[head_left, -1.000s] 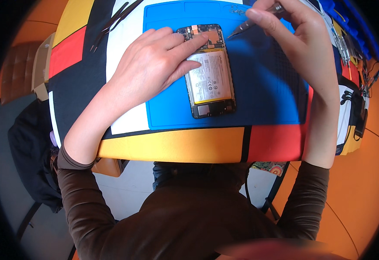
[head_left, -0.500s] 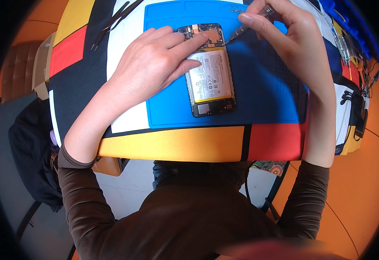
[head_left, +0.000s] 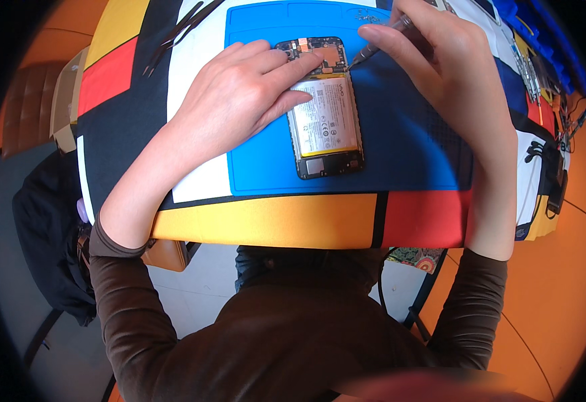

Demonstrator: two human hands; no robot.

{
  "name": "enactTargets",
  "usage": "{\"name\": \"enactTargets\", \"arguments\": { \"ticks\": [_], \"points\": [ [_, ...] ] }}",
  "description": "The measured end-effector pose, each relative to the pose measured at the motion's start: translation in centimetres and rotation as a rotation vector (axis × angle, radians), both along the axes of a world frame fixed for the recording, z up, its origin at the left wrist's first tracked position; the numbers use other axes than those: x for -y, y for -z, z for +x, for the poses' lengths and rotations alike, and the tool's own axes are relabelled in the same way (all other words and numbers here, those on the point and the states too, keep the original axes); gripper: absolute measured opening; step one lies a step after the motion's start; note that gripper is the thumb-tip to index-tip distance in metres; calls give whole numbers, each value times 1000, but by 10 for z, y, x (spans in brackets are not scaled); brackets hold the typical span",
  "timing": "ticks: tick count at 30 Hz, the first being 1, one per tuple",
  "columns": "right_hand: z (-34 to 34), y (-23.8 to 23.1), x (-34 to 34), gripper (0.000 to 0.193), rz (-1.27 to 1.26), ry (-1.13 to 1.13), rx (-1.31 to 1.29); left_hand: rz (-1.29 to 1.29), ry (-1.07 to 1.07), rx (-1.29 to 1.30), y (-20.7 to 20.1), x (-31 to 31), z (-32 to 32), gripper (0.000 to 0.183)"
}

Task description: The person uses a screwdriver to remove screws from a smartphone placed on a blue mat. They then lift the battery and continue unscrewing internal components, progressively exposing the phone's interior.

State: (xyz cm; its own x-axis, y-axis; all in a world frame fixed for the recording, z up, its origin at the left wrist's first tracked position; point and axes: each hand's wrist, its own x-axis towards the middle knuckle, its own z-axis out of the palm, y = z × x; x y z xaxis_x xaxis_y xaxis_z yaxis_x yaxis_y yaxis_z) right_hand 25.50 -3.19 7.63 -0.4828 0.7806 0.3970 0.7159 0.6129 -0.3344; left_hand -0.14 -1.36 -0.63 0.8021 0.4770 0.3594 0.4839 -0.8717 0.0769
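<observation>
An opened smartphone [head_left: 326, 120] lies on a blue work mat [head_left: 259, 175], its white battery and circuit board exposed. My left hand [head_left: 236, 97] steadies it: the index finger presses on the copper-coloured patch of the board, and the thumb rests over the battery's upper left. The other left fingers are bent beside the phone's upper left edge. In my right hand [head_left: 444, 63] is a slim grey screwdriver [head_left: 365, 55], tilted with its tip at the right edge of the board, just above the battery. The exact spot under the tip is too small to make out.
Dark tweezers [head_left: 180, 30] lie at the far left of the mat on a colour-blocked tablecloth [head_left: 266, 221]. Tiny metal pieces [head_left: 365, 15] sit on the mat's far edge. Tools and cables [head_left: 531, 74] crowd the right side. A cardboard box [head_left: 65, 100] stands left of the table.
My right hand has shifted slightly, with its fingers and the screwdriver handle turned a little. The tip stays at the same part of the board; my left hand holds its place.
</observation>
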Motion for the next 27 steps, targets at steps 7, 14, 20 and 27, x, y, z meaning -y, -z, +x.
{"name": "enactTargets", "arguments": {
  "ticks": [7,14,20,27],
  "points": [
    [-6,0,5,29,140,120,142,-9,32,55,2,-4,0,43],
    [-9,-16,17,20,26,181,330,-16,21,46,3,-5,-1,42],
    [2,-14,10,15,23,-8,302,-36,18,54,4,-6,-1,40],
    [1,-7,12,21,135,41,365,22,81,113,-1,-19,3,32]
  ]
}}
